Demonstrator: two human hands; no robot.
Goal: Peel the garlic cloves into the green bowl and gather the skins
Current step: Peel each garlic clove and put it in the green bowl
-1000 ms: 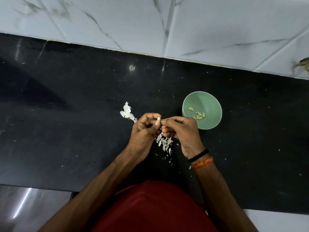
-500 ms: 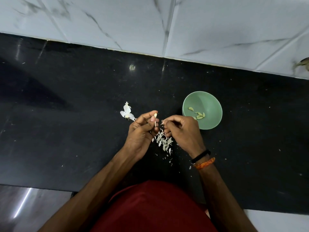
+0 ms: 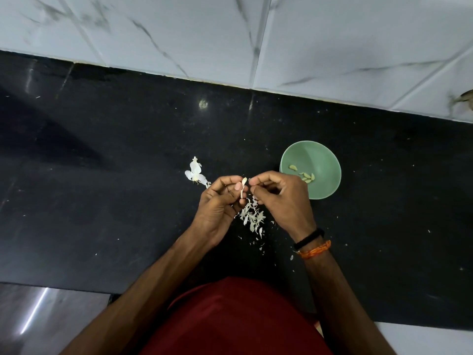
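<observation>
two hands [image 3: 217, 201] [image 3: 279, 198] are pulling apart slightly over the tabletop [image 3: 102, 201], left pinching the garlic clove [image 3: 243, 187], now baring a longer skin strip, right nipping something unclear, near the green bowl [image 3: 325, 155], so peeling is progressing.

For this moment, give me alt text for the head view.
Left hand pinches a garlic clove while the right hand picks at it, above a pile of skins on a black counter; a green bowl holds peeled cloves.
</observation>
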